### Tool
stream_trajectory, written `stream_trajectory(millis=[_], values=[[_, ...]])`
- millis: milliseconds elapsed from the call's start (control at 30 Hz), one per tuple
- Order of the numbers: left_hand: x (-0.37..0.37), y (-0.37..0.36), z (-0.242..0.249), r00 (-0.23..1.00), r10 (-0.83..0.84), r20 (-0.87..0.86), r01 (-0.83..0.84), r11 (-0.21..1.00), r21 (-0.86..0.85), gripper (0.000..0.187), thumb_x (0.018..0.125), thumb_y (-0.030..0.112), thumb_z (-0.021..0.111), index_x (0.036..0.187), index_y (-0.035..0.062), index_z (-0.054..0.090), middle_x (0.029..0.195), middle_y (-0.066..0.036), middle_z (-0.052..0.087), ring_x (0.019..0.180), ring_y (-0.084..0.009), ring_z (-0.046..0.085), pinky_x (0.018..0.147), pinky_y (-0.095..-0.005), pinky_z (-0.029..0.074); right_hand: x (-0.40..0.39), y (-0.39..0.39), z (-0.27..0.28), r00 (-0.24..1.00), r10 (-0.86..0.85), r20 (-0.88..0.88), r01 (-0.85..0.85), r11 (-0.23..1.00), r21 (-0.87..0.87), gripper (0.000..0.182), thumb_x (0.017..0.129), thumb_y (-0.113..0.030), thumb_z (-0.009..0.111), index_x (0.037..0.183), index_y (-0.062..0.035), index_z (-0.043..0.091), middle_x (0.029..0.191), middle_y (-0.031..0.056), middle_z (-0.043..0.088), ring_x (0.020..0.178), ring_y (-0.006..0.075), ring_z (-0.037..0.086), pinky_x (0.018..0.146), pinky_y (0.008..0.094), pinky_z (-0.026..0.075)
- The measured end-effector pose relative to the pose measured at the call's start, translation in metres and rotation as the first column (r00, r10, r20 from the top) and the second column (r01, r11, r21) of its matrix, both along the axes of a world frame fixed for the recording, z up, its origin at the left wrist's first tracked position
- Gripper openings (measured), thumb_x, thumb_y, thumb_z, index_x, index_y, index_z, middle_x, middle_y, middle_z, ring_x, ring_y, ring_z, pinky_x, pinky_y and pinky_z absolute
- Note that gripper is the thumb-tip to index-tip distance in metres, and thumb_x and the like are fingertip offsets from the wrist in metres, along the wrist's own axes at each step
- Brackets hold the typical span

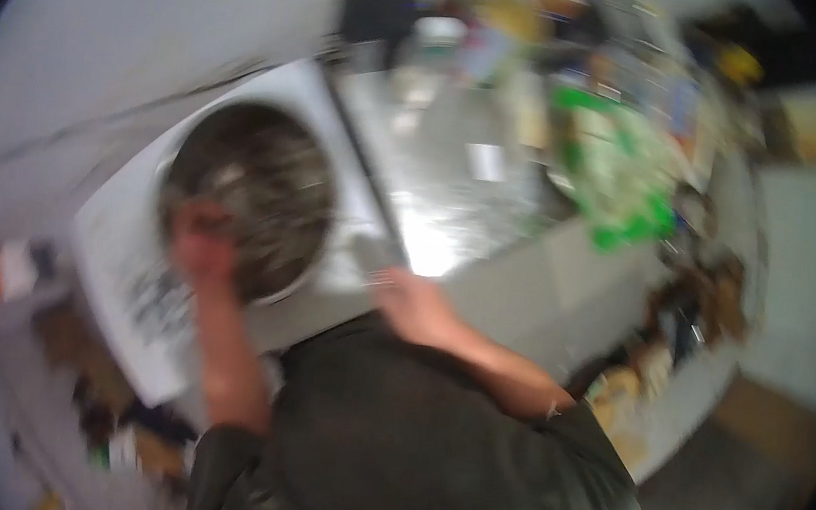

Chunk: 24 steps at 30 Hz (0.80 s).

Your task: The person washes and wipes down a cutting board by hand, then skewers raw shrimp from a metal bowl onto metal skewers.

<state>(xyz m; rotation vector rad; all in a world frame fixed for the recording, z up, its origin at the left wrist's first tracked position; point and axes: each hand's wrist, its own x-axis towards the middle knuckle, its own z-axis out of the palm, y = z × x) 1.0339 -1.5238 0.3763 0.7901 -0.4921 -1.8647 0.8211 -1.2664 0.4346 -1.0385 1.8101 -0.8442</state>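
Note:
A large round basin (265, 188) stands on a white board (134, 320); its dark inside is streaked by motion blur, so its contents do not show clearly. My left hand (203, 244) reaches over the near-left side of this basin, with smeared fingers bent down at its inner edge. To the right of the basin is my right hand (412, 306), at the near edge of the work surface. A pale, narrow shape (365, 253) lies just beyond its fingertips, and I cannot tell whether the hand holds it.
Right of the board lies a shiny metal sheet (436, 183) with a small white piece (485, 162) on it. A green-and-white plastic bag (619, 168) sits farther right, before a heap of containers. A wall (102, 29) borders the far left. Assorted items (694, 308) line the right side.

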Motion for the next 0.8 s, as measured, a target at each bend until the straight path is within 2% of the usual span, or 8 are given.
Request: stream_trajectory(millis=[33,67,100,133,233,300,667,800], values=[[-0.007,0.007,0.010,0.989,0.095,0.115,-0.104,0.992,0.076,0.016,0.092,0.019,0.050,0.082,0.0076,0.055,0.068,-0.004,0.049,0.066,-0.0185,0.048,0.071,-0.0348,0.045,0.000,0.002,-0.006,0.998,0.013,-0.068,-0.011,1.000,0.028,0.019,0.089,-0.014,0.051,0.101,-0.0008,0.057,0.082,0.0172,0.062,0.078,0.0253,0.061,0.070,0.0378,0.048],[-0.008,0.003,0.007,0.994,0.106,0.009,-0.106,0.993,0.044,0.016,0.092,0.018,0.049,0.080,0.0074,0.053,0.072,-0.005,0.049,0.071,-0.0194,0.048,0.072,-0.0346,0.044,-0.003,-0.001,0.006,0.998,-0.007,-0.056,0.006,1.000,-0.007,0.020,0.089,-0.013,0.049,0.103,0.0007,0.056,0.089,0.0239,0.063,0.085,0.0411,0.061,0.072,0.0449,0.049],[-0.001,-0.005,0.002,0.986,0.075,-0.149,-0.065,0.995,0.071,0.016,0.093,0.018,0.048,0.081,0.0073,0.052,0.076,-0.006,0.049,0.075,-0.0201,0.048,0.073,-0.0349,0.042,-0.005,-0.006,0.025,0.998,-0.056,-0.037,0.059,0.993,0.105,0.019,0.091,-0.013,0.050,0.101,0.0005,0.056,0.080,0.0197,0.064,0.074,0.0352,0.063,0.067,0.0392,0.049],[-0.007,-0.004,0.028,0.987,0.145,-0.062,-0.139,0.986,0.091,0.015,0.093,0.017,0.047,0.083,0.0070,0.051,0.076,-0.006,0.049,0.075,-0.0207,0.047,0.074,-0.0354,0.041,-0.008,-0.001,0.019,0.999,-0.045,-0.015,0.046,0.995,0.083,0.018,0.091,-0.014,0.051,0.100,0.0004,0.057,0.076,0.0169,0.064,0.069,0.0295,0.062,0.065,0.0360,0.048],[-0.003,-0.024,0.038,0.978,0.179,-0.108,-0.178,0.984,0.019,0.013,0.094,0.016,0.047,0.089,0.0045,0.050,0.079,-0.007,0.049,0.075,-0.0214,0.048,0.071,-0.0352,0.041,-0.022,-0.016,0.006,0.996,-0.090,0.029,0.090,0.996,-0.003,0.018,0.092,-0.016,0.052,0.097,0.0008,0.056,0.069,0.0107,0.062,0.062,0.0147,0.056,0.060,0.0293,0.046],[-0.005,-0.018,0.047,0.984,0.152,-0.090,-0.152,0.988,0.004,0.012,0.094,0.016,0.047,0.091,0.0042,0.049,0.079,-0.007,0.049,0.073,-0.0207,0.047,0.069,-0.0350,0.042,-0.020,-0.021,0.016,0.997,-0.072,-0.009,0.071,0.996,-0.051,0.017,0.093,-0.015,0.052,0.093,0.0012,0.057,0.064,0.0075,0.057,0.059,0.0116,0.051,0.055,0.0280,0.043],[-0.013,-0.014,0.035,0.960,0.220,-0.173,-0.209,0.975,0.077,0.016,0.097,0.020,0.044,0.092,0.0057,0.047,0.074,-0.004,0.042,0.066,-0.0170,0.041,0.063,-0.0312,0.038,-0.010,-0.037,0.015,0.987,0.060,-0.146,-0.062,0.998,-0.008,0.017,0.091,-0.017,0.056,0.094,0.0001,0.059,0.059,0.0116,0.054,0.050,0.0153,0.048,0.051,0.0300,0.041],[-0.013,-0.013,0.032,0.967,0.198,-0.162,-0.191,0.980,0.056,0.021,0.098,0.027,0.042,0.090,0.0083,0.048,0.073,-0.002,0.042,0.067,-0.0168,0.041,0.070,-0.0331,0.037,-0.014,-0.028,0.003,0.985,0.062,-0.160,-0.067,0.997,-0.029,0.017,0.091,-0.017,0.056,0.093,-0.0003,0.059,0.059,0.0124,0.055,0.050,0.0152,0.048,0.051,0.0304,0.041]])
